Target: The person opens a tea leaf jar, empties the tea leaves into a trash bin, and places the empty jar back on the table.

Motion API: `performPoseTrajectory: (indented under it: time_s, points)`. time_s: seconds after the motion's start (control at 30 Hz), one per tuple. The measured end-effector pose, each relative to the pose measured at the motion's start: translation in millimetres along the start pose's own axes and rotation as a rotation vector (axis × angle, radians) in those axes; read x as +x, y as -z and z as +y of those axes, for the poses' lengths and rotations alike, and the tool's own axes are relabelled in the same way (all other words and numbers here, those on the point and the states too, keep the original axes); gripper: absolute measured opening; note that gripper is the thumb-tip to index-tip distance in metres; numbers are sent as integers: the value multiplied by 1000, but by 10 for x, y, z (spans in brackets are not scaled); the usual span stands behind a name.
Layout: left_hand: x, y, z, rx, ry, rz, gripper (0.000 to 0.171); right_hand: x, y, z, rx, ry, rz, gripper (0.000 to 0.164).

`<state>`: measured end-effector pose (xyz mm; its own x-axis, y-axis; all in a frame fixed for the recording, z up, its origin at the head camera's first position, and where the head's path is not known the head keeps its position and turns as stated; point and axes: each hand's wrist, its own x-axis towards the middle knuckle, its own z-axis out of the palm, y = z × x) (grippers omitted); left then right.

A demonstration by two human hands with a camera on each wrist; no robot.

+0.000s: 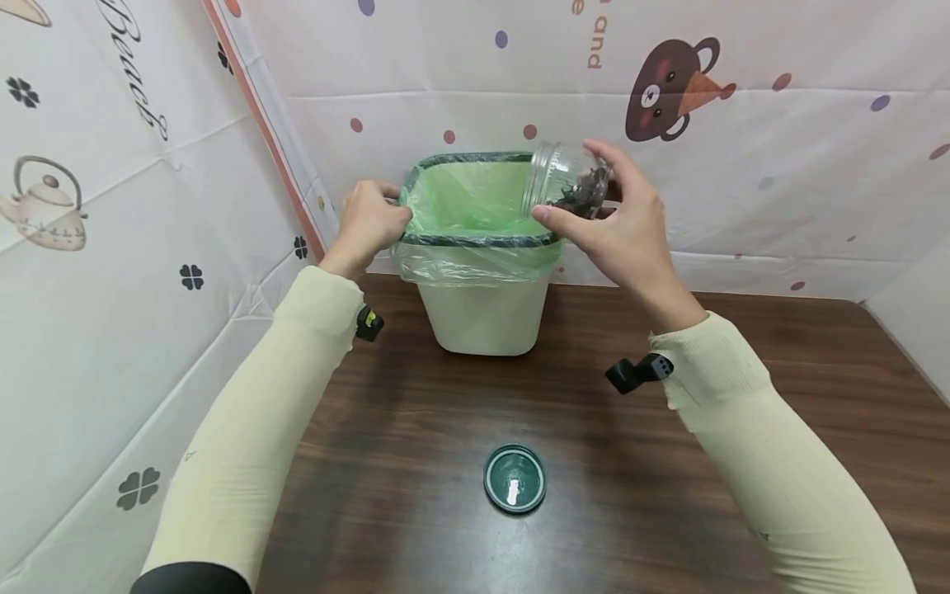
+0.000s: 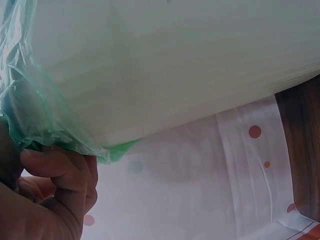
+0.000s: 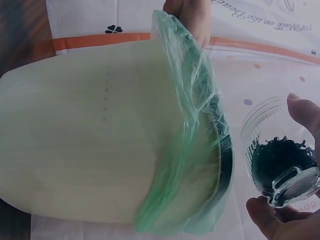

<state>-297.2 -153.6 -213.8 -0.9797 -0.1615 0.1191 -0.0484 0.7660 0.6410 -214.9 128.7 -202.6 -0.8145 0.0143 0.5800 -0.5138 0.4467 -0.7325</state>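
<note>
My right hand [image 1: 631, 219] holds a clear glass jar [image 1: 547, 177] on its side, with the mouth facing left over the right rim of a pale trash bin [image 1: 486, 318]. Dark, shredded dried leaves [image 3: 280, 160] lie in the jar, gathered toward its base. A thin green trash bag [image 1: 467, 198] lines the bin and folds down outside its dark rim. At the bin's left corner, my left hand [image 1: 371, 219] grips the bag-covered rim. Its curled fingers show against the bag's edge [image 2: 65, 142] in the left wrist view.
On the brown wooden table [image 1: 416, 429], a round green lid [image 1: 514, 480] lies in front of the bin. A printed sheet [image 1: 460, 66] hangs close behind the bin, and another covers the left side [image 1: 134, 272].
</note>
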Motion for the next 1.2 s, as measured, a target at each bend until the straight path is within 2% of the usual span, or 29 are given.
performPoseTrajectory:
  time_s: [0.23,0.53,0.77,1.2]
  points:
    - [3,8,-10,10,-1,-14,48,117,-40,192,-33,30,9,81]
    - [7,14,-3,19,-4,-20,47,139,-59,67,-62,21,-39,82]
    - [7,4,17,22,-8,-19,46,207,-64,148,-98,20,-50,88]
    - [29,-28,37,15,-1,-32,45,252,-97,139,-136,42,-78,90]
